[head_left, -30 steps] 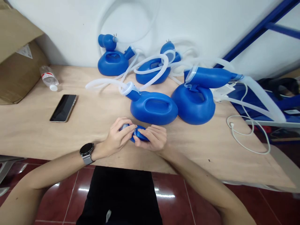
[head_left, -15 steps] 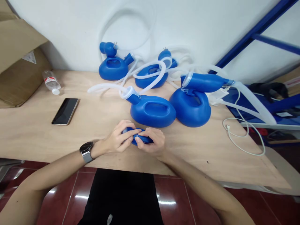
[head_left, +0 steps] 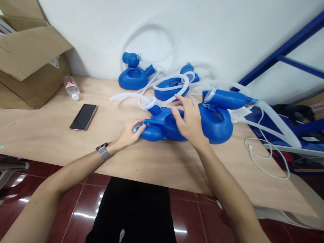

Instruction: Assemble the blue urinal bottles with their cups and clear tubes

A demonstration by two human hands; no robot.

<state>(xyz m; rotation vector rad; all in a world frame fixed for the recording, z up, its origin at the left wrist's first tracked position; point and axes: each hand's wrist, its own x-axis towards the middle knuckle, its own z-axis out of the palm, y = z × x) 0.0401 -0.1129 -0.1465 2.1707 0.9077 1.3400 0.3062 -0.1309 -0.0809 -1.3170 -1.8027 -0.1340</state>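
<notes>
My left hand [head_left: 130, 132] pinches the pale rim of a small blue plastic urinal head [head_left: 151, 133], which has a rounded body and a narrow strip along its top. It lies low over the tabletop, just in front of a blue urinal bottle [head_left: 168, 118] with a white-rimmed neck. Over that bottle's right part is my right hand [head_left: 189, 119], its fingers apart and nothing visible in them. It covers much of the bottle's handle, and I cannot tell whether it touches it. Another urinal bottle [head_left: 220, 128] stands beside it, carrying a blue funnel piece [head_left: 227, 98] on top.
Two more blue urinal bottles, a left one [head_left: 133, 79] and a middle one [head_left: 162, 91], stand by the wall among white tubes [head_left: 186, 86]. Leftward are a phone [head_left: 83, 117], a clear water bottle [head_left: 71, 87] and a cardboard box [head_left: 32, 81]. A white cable [head_left: 268, 175] hangs near the right edge.
My right hand has let go of the small blue head and moved up and right over the bottle. My left hand still holds the head, now farther from me. The view has shifted.
</notes>
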